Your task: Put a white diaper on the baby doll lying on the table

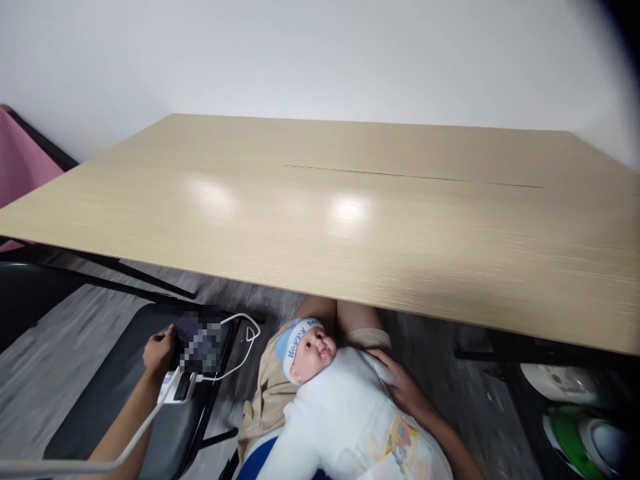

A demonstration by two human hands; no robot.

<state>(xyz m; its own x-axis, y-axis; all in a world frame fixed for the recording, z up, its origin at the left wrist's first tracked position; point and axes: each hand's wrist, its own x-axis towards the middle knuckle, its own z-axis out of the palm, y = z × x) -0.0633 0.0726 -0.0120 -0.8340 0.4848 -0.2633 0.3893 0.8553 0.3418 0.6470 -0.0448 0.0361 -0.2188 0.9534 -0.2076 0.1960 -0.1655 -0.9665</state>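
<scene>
A baby doll (345, 407) in a white suit and a diaper lies on my lap, below the table's front edge. It wears a blue and white headband (295, 337). My right hand (400, 387) rests flat on the doll's chest and shoulder, holding it against me. My left hand (159, 352) reaches to the left and grips the edge of a phone (200, 347), whose screen is blurred. The phone lies on a black chair seat (125, 400) next to a white power bank (177, 390), and a white cable (245, 333) loops from it.
A wide light wood table (350, 213) fills the middle of the view, with a white wall behind it. A pink panel (20, 160) stands at the far left. White and green objects (580, 427) lie on the grey floor at the lower right.
</scene>
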